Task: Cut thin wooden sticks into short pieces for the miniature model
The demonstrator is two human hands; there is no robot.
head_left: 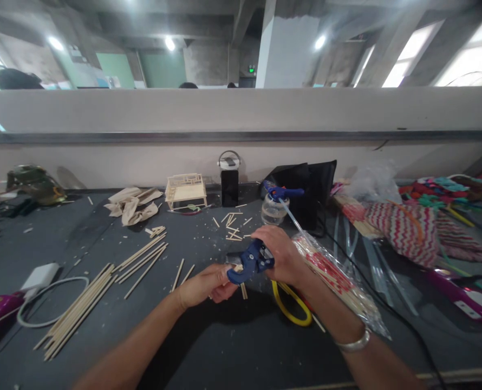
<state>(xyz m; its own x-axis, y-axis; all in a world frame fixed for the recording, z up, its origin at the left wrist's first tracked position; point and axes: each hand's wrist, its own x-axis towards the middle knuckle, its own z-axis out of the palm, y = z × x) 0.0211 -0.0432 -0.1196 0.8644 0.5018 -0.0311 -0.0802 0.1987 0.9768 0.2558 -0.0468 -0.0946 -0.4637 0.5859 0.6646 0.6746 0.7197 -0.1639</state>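
Observation:
My right hand (281,253) is wrapped round a blue pipe cutter (249,264) with a grey blade. My left hand (203,284) is closed at the cutter's jaws, its fingers pinching a short piece of wooden stick (238,268). The far end of that piece is hidden by the jaws and fingers. Two stick ends (244,291) show just under the cutter. Beside my right wrist lies a yellow looped handle (292,314), partly covered by the forearm.
Long wooden sticks (82,309) lie at left; short cut pieces (233,234) are scattered ahead. Behind them stand a small stick-built model (186,192), a black phone (229,188) and a blue glue gun (281,192) on a glass jar (274,210). Bagged sticks (338,276) lie right.

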